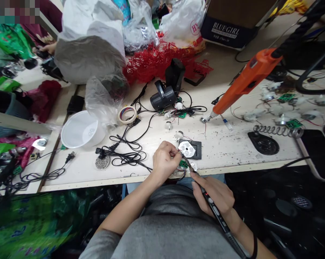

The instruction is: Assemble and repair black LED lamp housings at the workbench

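- Left hand (166, 158): fingers closed in a pinch at the left edge of the white plate (189, 151). Whether a wire lies between the fingertips cannot be told. The pinch presumably steadies a small part there.
- Right hand (219, 192): fingers gripping the iron (218, 216) like a pen, apparently for fine control. Its tip points to the left fingertips; contact cannot be confirmed.
- Plate: just right of the left fingertips, overlapping the black frame (198, 150), which probably keeps it level and off the bench (227, 154).
- Green board (183, 164): just on the near side of the left fingertips, partly hidden by the iron, with loose wires beside it.
- Cables (130, 156): left of the left fingers; one strand runs close to that hand and could snag.
- Bead dish (102, 162): farther left, beside the cables.
- Tape roll (127, 114): beyond and left of the left fingers.
- Lamp (162, 95): beyond the left fingers, well apart.
- Orange driver (244, 81): tilted, beyond and right of the fingers, apart from the plate.
- Spring (278, 131) and phone (320, 154): well right of the fingers, not obstructing.
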The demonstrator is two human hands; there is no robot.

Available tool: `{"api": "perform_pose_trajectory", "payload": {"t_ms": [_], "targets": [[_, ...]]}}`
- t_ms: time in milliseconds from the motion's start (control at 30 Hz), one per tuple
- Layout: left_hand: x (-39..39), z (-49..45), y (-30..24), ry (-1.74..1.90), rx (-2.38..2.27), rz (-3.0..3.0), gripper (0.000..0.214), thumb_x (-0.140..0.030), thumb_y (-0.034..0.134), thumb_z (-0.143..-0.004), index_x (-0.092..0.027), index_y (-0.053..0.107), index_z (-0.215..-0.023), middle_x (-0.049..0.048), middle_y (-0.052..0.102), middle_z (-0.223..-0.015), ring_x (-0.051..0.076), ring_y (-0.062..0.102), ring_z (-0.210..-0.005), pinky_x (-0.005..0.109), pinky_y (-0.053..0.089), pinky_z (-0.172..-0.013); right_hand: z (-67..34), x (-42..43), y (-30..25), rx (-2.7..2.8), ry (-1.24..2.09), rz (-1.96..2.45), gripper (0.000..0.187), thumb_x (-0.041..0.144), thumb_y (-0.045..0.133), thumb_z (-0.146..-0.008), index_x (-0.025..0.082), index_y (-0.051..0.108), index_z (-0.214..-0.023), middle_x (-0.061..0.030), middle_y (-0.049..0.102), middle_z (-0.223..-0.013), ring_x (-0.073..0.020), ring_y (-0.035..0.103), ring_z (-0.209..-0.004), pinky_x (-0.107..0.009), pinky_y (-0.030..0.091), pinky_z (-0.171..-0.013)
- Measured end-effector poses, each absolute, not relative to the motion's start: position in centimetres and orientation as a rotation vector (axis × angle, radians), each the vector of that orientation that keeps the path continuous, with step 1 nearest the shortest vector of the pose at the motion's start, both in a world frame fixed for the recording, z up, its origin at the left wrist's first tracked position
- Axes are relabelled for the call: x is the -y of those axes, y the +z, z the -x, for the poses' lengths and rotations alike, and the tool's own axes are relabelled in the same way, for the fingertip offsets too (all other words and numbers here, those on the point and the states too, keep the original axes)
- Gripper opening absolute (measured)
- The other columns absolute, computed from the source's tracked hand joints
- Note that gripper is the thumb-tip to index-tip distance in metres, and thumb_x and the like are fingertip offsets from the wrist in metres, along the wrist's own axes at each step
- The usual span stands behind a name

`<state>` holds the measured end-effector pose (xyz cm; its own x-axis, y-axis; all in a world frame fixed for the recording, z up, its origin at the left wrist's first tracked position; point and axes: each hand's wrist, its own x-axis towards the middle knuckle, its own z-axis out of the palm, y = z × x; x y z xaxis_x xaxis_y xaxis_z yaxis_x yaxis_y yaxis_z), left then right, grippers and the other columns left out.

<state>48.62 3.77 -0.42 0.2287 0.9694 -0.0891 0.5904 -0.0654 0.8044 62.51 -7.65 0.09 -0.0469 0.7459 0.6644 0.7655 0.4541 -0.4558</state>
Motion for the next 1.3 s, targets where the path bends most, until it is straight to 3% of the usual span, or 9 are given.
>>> {"api": "perform_pose_trajectory", "payload": {"t_ms": [233,400,667,933,1300], "targets": [[-3.5,-48.6,-0.2,0.621,-1.469,-1.829,0.013,-0.016,0.067,-0.079,-0.020,0.062,-0.068,0.0000,0.063,-0.090,0.013,0.063,-0.072,0.027,0.052,-0.073,-62.5,7.6,-0.1,1.800,-0.037,1.305,0.030,0.004,0.062,-0.088,0.011,0.066,-0.117,-0.0034,0.072,-0.071,-0.0124,0.063,-0.053,-0.025,0.052,-0.055],[-3.5,-48.6,-0.2,0.618,-1.455,-1.864,0.014,-0.015,0.066,-0.079,-0.021,0.061,-0.068,0.0004,0.063,-0.091,0.012,0.062,-0.073,0.026,0.052,-0.073,-62.3,7.4,-0.1,1.794,-0.037,1.319,0.039,0.004,0.061,-0.088,0.013,0.065,-0.126,-0.0026,0.072,-0.071,-0.0131,0.065,-0.054,-0.025,0.053,-0.055],[-3.5,-48.6,-0.2,0.623,-1.443,-1.882,0.014,-0.014,0.066,-0.079,-0.020,0.061,-0.068,0.0009,0.063,-0.091,0.012,0.063,-0.074,0.026,0.052,-0.073,-62.3,7.4,-0.2,1.799,-0.039,1.319,0.030,0.004,0.061,-0.088,0.011,0.066,-0.116,-0.0039,0.072,-0.072,-0.0129,0.065,-0.055,-0.025,0.054,-0.056],[-3.4,-48.6,-0.3,0.614,-1.457,-1.910,0.013,-0.015,0.066,-0.079,-0.020,0.062,-0.068,0.0011,0.064,-0.093,0.012,0.064,-0.075,0.026,0.052,-0.073,-62.3,7.4,-0.2,1.831,-0.041,1.323,0.040,0.003,0.061,-0.085,0.013,0.064,-0.124,-0.0024,0.071,-0.071,-0.0129,0.064,-0.054,-0.025,0.052,-0.055],[-3.5,-48.5,-0.5,0.618,-1.449,-1.945,0.014,-0.014,0.066,-0.079,-0.020,0.062,-0.068,0.0005,0.064,-0.091,0.013,0.063,-0.075,0.026,0.050,-0.072,-62.6,8.4,-0.4,1.763,-0.021,1.312,0.033,0.004,0.063,-0.086,0.011,0.067,-0.118,-0.0022,0.069,-0.068,-0.0125,0.059,-0.052,-0.027,0.050,-0.054]]}}
